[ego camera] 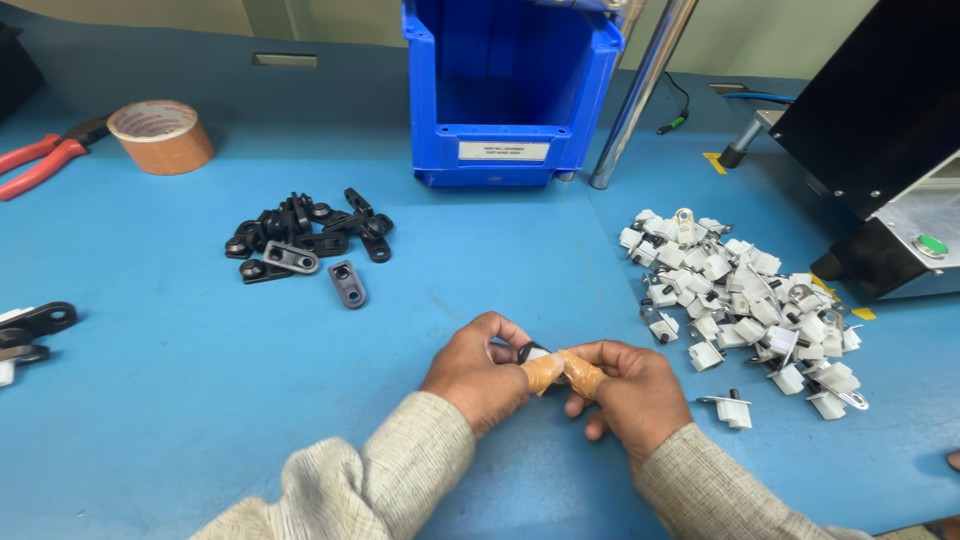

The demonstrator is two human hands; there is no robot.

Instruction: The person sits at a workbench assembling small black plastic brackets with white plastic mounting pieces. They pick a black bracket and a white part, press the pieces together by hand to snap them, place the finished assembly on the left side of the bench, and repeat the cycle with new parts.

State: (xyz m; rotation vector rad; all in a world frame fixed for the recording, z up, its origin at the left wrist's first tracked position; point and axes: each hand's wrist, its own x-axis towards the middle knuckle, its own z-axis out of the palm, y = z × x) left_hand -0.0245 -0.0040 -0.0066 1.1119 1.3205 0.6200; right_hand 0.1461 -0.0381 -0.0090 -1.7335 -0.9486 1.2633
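Both hands are meeting at lower centre of the frame: the left hand (478, 366) and the right hand (628, 392) are together pinching one small black-and-white part (533, 353) between taped fingertips (545, 372), just above the blue tabletop (180, 400). Open blue surface is lying to the left of the hands and between the two heaps. One pile of black brackets (305, 243), too overlapped to count, is sitting left of centre; one pile of white clips (745, 300), likewise uncountable, is spreading at right. One blue bin (505, 95) is standing at top centre, one tape roll (160, 136) and one pair of red pliers (45, 155) at the upper left edge.
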